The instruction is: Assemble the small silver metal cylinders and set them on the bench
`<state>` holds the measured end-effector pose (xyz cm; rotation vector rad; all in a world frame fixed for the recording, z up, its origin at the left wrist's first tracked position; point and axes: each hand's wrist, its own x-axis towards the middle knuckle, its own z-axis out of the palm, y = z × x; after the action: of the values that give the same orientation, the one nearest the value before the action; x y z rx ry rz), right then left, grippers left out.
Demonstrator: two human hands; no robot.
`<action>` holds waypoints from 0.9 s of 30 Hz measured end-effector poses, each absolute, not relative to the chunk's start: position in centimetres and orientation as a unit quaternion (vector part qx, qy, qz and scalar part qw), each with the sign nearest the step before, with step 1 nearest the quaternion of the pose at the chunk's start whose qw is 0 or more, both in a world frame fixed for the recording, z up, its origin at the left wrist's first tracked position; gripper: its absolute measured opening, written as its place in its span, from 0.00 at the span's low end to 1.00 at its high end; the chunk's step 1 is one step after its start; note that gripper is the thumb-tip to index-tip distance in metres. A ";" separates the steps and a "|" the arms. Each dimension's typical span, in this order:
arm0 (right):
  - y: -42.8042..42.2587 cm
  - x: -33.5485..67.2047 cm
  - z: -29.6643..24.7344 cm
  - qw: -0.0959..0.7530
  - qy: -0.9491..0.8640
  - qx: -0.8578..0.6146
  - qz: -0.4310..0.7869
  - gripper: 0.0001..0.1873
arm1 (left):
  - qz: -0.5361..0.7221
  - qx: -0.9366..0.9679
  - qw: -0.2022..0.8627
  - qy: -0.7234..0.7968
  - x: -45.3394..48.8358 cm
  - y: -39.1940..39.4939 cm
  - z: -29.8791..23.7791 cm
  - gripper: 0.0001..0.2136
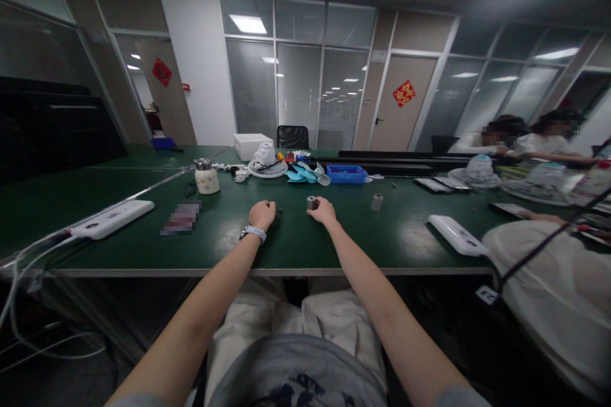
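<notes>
My right hand (pixel 324 211) grips a small metal cylinder (pixel 311 201) from its right side, thumb and fingers around it, at the green tabletop. My left hand (pixel 263 213), with a watch (pixel 254 233) at its wrist, is closed with the fingers curled in; whatever it may hold is hidden. A tiny dark piece (pixel 280 210) lies just right of that hand. Farther right, apart from both hands, a second metal cylinder (pixel 377 202) stands upright.
A power strip (pixel 117 219) and a patterned jar (pixel 207 178) are on the left. Behind my hands are a white fan part (pixel 267 168), blue blades (pixel 305 173) and a blue basket (pixel 346 174). Another power strip (pixel 457 235) lies right, beside a seated person (pixel 548 292).
</notes>
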<state>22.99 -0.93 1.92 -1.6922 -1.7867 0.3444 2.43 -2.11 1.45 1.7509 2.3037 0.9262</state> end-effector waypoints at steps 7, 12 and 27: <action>-1.0 23.1 2.0 0.311 -0.673 -0.658 0.134 0.26 | 0.305 0.573 0.057 0.758 2.5 -2.5 1.7 0.19; -1.1 23.1 2.1 0.307 -0.669 -0.664 0.137 0.26 | 0.316 0.580 0.065 0.748 2.5 -2.5 1.6 0.19; -1.5 23.0 2.3 0.306 -0.670 -0.663 0.132 0.24 | 0.299 0.574 0.046 0.761 2.3 -1.6 1.1 0.20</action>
<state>23.01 -1.46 2.31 -1.7551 -1.7733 0.3505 2.32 -1.62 1.11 1.7523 2.3236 0.9136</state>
